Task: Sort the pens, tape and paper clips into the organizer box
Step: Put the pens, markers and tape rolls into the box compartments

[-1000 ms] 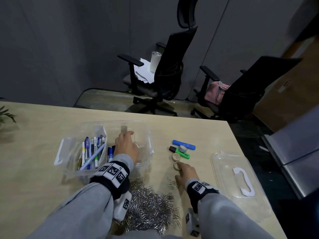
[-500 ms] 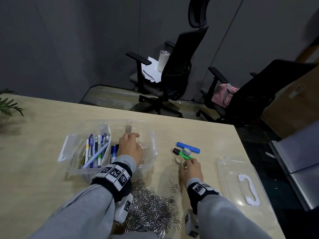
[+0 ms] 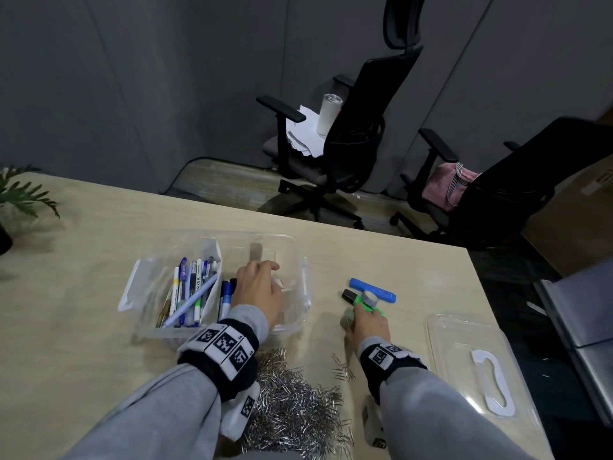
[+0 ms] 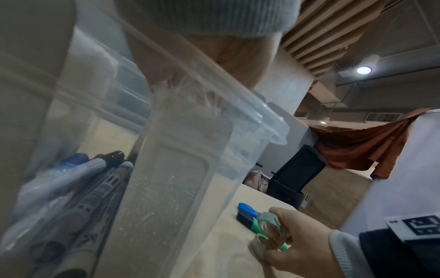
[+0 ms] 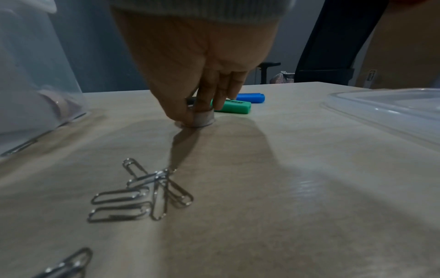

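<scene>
The clear organizer box [image 3: 300,313] stands at centre left with several pens [image 3: 189,293] in its left compartment. My left hand [image 3: 262,287] is down inside the right compartment; its fingers are hidden. My right hand [image 3: 361,318] pinches a small tape roll [image 5: 202,117] that stands on the table. A second tape roll [image 3: 369,297] sits at its fingertips, against the green highlighter [image 3: 356,301]. Just beyond lies a blue highlighter [image 3: 373,290]. A big heap of paper clips [image 3: 292,403] lies between my forearms, and a few loose clips [image 5: 142,193] lie behind the right hand.
The box's clear lid [image 3: 477,366] lies flat to the right, near the table's right edge. A potted plant [image 3: 16,200] stands at the far left. Two office chairs [image 3: 348,144] stand beyond the table's far edge.
My right hand has slid forward along the table to the tape rolls beside the green highlighter. The left hand has stayed in the box.
</scene>
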Motion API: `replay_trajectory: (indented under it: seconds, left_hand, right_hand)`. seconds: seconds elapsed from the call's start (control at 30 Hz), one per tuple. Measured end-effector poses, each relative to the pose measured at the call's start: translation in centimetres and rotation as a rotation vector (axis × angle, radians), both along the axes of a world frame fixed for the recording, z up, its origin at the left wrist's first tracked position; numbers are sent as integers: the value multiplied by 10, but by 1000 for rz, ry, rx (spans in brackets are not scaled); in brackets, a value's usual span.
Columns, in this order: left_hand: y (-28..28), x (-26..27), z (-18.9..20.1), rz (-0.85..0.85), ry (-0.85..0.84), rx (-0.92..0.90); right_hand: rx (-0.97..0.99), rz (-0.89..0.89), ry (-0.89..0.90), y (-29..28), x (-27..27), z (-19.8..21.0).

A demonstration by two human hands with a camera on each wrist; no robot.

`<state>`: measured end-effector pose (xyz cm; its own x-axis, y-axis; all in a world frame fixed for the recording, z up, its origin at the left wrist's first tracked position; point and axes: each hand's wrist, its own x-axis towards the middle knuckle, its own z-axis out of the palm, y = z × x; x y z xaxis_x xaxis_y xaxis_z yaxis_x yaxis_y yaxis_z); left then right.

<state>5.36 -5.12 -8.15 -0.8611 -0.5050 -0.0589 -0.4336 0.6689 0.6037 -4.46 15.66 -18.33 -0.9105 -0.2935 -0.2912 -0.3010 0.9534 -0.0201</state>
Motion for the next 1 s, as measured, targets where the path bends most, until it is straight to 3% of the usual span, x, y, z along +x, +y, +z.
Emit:
replay_trajectory:
  seconds: [0.2,0.3,0.4,0.7,1.0]
  left_hand:
    - [0,0,-1,-10,6,-5]
    - [0,0,-1,-11,8,-4]
    - [0,0,0,-15,1,-3]
    - [-1,0,-3,-12,8,13]
    - [-2,-2,-5,13,23,42]
  right_hand:
    - [-168,-93,-31,11,-8,9]
    - [-316,-153,102,14,-19,22]
    - [-448,-321,205,17,-36,35]
    - [-86,-190,-63,13,-69,24]
    - [-112,-237,-66,11,-66,19]
